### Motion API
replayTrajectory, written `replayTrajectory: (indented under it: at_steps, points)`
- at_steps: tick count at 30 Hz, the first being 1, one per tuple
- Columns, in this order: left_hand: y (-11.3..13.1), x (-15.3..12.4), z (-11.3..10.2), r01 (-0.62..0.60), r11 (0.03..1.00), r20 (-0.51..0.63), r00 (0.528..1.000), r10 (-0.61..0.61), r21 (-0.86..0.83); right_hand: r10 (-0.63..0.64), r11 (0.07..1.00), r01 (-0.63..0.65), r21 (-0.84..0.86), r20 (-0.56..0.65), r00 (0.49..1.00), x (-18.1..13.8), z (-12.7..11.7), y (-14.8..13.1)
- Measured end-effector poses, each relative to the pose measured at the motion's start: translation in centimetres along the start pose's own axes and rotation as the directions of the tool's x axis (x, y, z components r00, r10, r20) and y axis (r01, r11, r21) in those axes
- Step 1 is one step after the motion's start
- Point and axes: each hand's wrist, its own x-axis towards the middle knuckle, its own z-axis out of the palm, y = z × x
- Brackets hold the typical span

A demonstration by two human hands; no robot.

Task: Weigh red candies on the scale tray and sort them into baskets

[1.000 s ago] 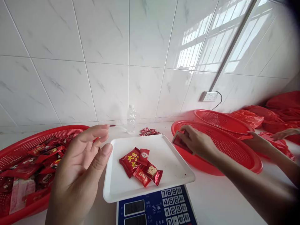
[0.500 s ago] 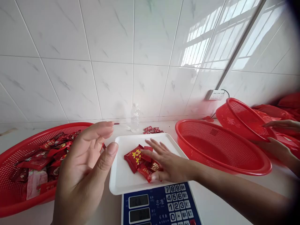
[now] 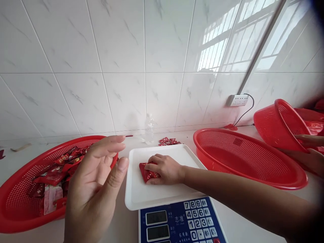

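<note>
My right hand [image 3: 165, 168] lies on the white scale tray [image 3: 152, 197], its fingers closed over a small heap of red candy packets [image 3: 145, 173]; only the left edge of the heap shows. My left hand [image 3: 98, 182] is held up in the air, left of the tray and in front of the left red basket [image 3: 15, 209]. It holds nothing, with palm open and fingers stretched out. The tray sits on a blue electronic scale [image 3: 177, 222] with a number keypad.
The left basket holds several red candy packets [image 3: 54, 172]. An empty red basket [image 3: 253, 162] stands right of the tray. At the far right another person's hands [image 3: 308, 141] tilt a third red basket [image 3: 275, 126]. A water bottle [image 3: 149, 128], loose packets [image 3: 169, 141] and a power strip [image 3: 238, 100] line the tiled wall.
My right hand moved from the middle basket to the tray, spread over the packets, then closed on them. The other person lifted and tilted the far basket. My left hand stayed raised.
</note>
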Motion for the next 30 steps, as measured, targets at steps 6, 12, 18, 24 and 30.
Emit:
replayTrajectory:
  at_steps: [6,12,18,24,30]
  points:
    - [0.1,0.0,-0.5,-0.058,0.998,0.017,0.998,0.058,0.005,0.045,0.993,-0.06,-0.101,-0.14,0.989,-2.5,-1.1,1.4]
    - [-0.1,-0.2,-0.5,0.006,0.999,0.076,0.997,-0.01,0.041,0.238,0.93,-0.315,-0.188,-0.343,0.909,-7.8,-6.2,4.0]
    - [-0.5,-0.1,-0.3,-0.016,0.995,0.156,0.988,0.001,0.095,0.553,0.694,-0.688,-0.215,-0.453,0.699,-14.4,-10.3,6.0]
    - [-1.4,-0.4,0.4,-0.078,0.955,0.325,0.946,-0.019,0.286,0.704,0.574,-0.791,-0.212,-0.366,0.609,-17.7,-9.0,7.0]
    - [-2.1,-0.6,2.2,-0.177,0.909,0.551,0.832,-0.067,0.377,0.574,0.78,-0.625,-0.039,-0.355,0.738,-15.0,-4.6,3.7]
